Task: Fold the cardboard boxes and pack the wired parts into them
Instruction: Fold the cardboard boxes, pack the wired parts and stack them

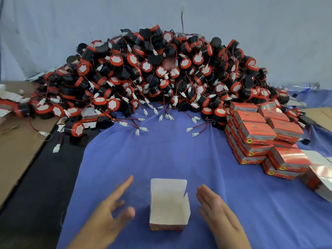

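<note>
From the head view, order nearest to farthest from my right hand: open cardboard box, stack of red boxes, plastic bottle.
1. open cardboard box, just left of the right hand.
2. stack of red boxes, ahead on the right.
3. plastic bottle, far back right.

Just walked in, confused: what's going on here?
A small open cardboard box, white inside with a red base, stands empty on the blue cloth between a person's left hand and right hand, both open, neither touching it. Black-and-red round wired parts are heaped behind; closed red boxes are stacked at right.
</note>
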### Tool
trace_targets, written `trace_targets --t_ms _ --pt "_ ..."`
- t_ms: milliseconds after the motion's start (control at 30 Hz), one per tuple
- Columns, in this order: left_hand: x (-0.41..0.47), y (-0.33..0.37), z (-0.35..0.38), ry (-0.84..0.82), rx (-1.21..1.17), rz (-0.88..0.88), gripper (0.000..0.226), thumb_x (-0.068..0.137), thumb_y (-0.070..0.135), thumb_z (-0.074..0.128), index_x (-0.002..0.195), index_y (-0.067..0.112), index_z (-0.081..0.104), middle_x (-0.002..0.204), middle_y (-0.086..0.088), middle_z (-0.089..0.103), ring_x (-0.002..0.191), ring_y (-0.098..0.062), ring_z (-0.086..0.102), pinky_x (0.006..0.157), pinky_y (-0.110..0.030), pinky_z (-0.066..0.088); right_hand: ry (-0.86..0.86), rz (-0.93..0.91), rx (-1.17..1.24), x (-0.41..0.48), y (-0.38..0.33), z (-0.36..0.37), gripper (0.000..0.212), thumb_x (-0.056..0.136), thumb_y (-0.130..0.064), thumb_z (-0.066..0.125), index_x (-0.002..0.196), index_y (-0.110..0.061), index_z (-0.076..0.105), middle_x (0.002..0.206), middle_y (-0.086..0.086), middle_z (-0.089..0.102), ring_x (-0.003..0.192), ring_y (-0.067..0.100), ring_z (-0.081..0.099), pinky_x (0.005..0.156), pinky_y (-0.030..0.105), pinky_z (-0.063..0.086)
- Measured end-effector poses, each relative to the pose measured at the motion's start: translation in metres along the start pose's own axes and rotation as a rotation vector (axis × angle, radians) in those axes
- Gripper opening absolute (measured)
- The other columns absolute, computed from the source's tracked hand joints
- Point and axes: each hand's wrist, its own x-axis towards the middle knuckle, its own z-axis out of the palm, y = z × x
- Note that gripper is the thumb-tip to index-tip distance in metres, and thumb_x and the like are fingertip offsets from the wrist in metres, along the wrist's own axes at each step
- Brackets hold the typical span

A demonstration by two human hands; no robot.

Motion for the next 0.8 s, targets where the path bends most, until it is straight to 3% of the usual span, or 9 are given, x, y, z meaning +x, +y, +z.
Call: trace_targets --t_ms 100,200,300,467,567,600,667,733,800 --pt "0.027 0.016 -0.007 0.081 -0.179 0.066 0.093 0.061 0.098 0.056 0.14 0.047 0.056 0.142 0.033 0.055 0.133 0.005 0.052 0.118 -0.04 0.038 -0.068 0.142 0.169 0.039 -0.015 0.011 0.051 0.086 -0.048 0.044 0.125 -0.022 0.065 0.128 -0.009 0.072 0.116 0.0 0.066 0.095 0.027 0.049" --pt "0.07 0.04 0.008 0.066 -0.317 0.078 0.061 0.082 0.079 0.061 0.135 0.048 0.062 0.14 0.029 0.059 0.124 0.006 0.06 0.115 -0.041 0.04 -0.128 0.165 0.187 0.082 -0.027 0.036 0.055 0.095 -0.05 0.044 0.141 -0.022 0.057 0.137 -0.011 0.066 0.124 0.0 0.061 0.103 0.027 0.047" --pt "0.132 0.059 0.03 0.077 -0.406 0.064 0.032 0.101 0.04 0.059 0.133 0.038 0.063 0.138 0.023 0.062 0.122 0.007 0.06 0.117 -0.039 0.041 -0.154 0.15 0.172 0.135 -0.036 0.069 0.046 0.107 -0.037 0.044 0.15 -0.019 0.049 0.148 -0.009 0.057 0.13 0.0 0.056 0.108 0.026 0.045" --pt "0.246 0.085 0.047 0.104 -0.365 0.018 0.046 0.109 0.024 0.048 0.155 0.025 0.042 0.159 0.009 0.043 0.136 -0.001 0.045 0.116 -0.027 0.037 -0.172 0.172 0.252 0.243 -0.061 0.129 0.048 0.11 -0.027 0.046 0.154 -0.01 0.042 0.155 0.003 0.049 0.141 0.015 0.048 0.118 0.035 0.04" --pt "0.315 0.099 0.048 0.169 -0.321 0.005 0.051 0.108 0.019 0.048 0.158 0.021 0.036 0.157 0.001 0.047 0.12 -0.002 0.055 0.095 -0.016 0.042 -0.138 0.234 0.316 0.31 -0.074 0.162 0.048 0.11 -0.028 0.047 0.152 -0.006 0.045 0.15 0.011 0.054 0.14 0.024 0.05 0.117 0.041 0.041" --pt "0.335 0.103 0.047 0.191 -0.314 0.006 0.052 0.108 0.018 0.048 0.158 0.022 0.036 0.155 0.0 0.049 0.12 -0.004 0.057 0.096 -0.017 0.045 -0.135 0.253 0.334 0.33 -0.078 0.172 0.046 0.109 -0.03 0.046 0.149 -0.006 0.048 0.146 0.012 0.057 0.138 0.027 0.052 0.113 0.042 0.045" --pt "0.374 0.11 0.043 0.237 -0.301 -0.004 0.058 0.106 0.016 0.046 0.161 0.026 0.028 0.16 -0.003 0.042 0.139 -0.018 0.05 0.113 -0.035 0.043 -0.144 0.304 0.393 0.368 -0.082 0.186 0.042 0.109 -0.031 0.043 0.142 -0.006 0.053 0.133 0.013 0.065 0.13 0.029 0.057 0.101 0.039 0.051" --pt "0.41 0.116 0.037 0.268 -0.238 -0.026 0.069 0.103 0.013 0.043 0.163 0.033 0.014 0.168 -0.006 0.027 0.15 -0.027 0.036 0.12 -0.049 0.036 -0.144 0.334 0.432 0.401 -0.082 0.194 0.044 0.107 -0.027 0.043 0.141 -0.001 0.053 0.137 0.018 0.063 0.132 0.031 0.055 0.109 0.043 0.045" --pt "0.437 0.119 0.031 0.261 -0.187 -0.056 0.08 0.099 0.007 0.043 0.163 0.038 0.006 0.17 -0.008 0.018 0.151 -0.031 0.032 0.12 -0.052 0.035 -0.159 0.355 0.449 0.423 -0.081 0.198 0.042 0.105 -0.024 0.044 0.137 0.0 0.057 0.137 0.021 0.063 0.13 0.034 0.056 0.115 0.05 0.041"
